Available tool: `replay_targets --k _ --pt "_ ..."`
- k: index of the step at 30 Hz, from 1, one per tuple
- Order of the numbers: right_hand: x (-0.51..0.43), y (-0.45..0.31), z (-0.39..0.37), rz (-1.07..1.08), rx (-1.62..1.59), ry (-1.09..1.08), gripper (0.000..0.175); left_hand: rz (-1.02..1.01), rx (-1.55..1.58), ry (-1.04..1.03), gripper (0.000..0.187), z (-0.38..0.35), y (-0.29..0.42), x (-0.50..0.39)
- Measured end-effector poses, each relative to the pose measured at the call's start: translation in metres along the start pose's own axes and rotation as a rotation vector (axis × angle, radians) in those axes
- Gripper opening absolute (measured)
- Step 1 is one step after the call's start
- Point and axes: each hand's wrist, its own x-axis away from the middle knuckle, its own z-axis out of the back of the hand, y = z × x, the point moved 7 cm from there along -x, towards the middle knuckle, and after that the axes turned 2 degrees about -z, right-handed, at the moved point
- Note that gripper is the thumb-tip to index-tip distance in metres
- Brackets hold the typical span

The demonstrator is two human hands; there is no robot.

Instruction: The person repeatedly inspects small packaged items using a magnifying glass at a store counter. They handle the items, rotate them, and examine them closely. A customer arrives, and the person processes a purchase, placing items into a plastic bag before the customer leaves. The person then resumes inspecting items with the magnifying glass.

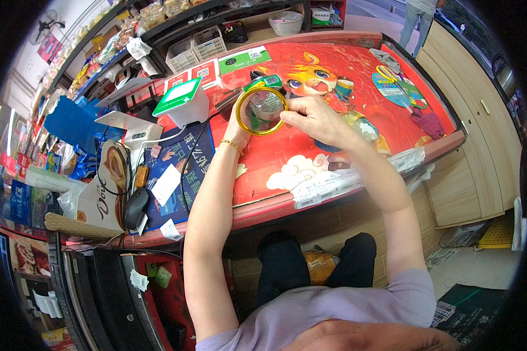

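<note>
My right hand (309, 118) pinches the right side of a round magnifying glass with a gold-coloured rim (261, 132). Beneath the lens, my left hand (242, 115) is largely hidden and grips a small packet, green at its top edge (272, 81), with a printed label. Fine print shows blurred through the glass. Both hands are above a red counter mat (263, 162) printed with a cartoon animal (312, 81). A gold bracelet (232, 144) circles my left wrist.
Left of my arm are a white payment speaker (192, 106), a black computer mouse (137, 208) and a carton (110, 193). Scissors (387, 73) and a maroon cloth (427, 123) lie at the right. A person (416, 22) stands beyond the counter. Wooden cabinets (470, 123) line the right side.
</note>
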Motion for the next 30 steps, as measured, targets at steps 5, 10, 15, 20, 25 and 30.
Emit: replay_targets --k 5,10,15,20,25,30 --pt "0.000 0.002 -0.001 -0.019 0.013 -0.012 0.035 -0.029 -0.009 -0.003 0.031 0.000 0.001 -0.003" --pt "0.000 0.000 0.000 0.006 0.017 0.005 0.034 0.039 0.077 0.019 0.024 0.005 -0.006 -0.006" --pt "0.000 0.000 0.001 0.000 0.020 0.003 0.033 0.026 0.087 0.027 0.025 0.004 -0.006 -0.009" --pt "0.000 0.000 0.001 0.001 0.014 0.009 0.033 0.024 0.039 0.076 0.024 0.008 -0.006 -0.006" --pt "0.000 -0.001 0.001 0.018 0.033 0.009 0.033 0.017 0.043 0.032 0.031 0.011 -0.008 -0.009" --pt "0.000 0.002 -0.001 -0.018 0.038 -0.003 0.027 0.034 0.124 -0.025 0.032 0.013 -0.012 -0.012"
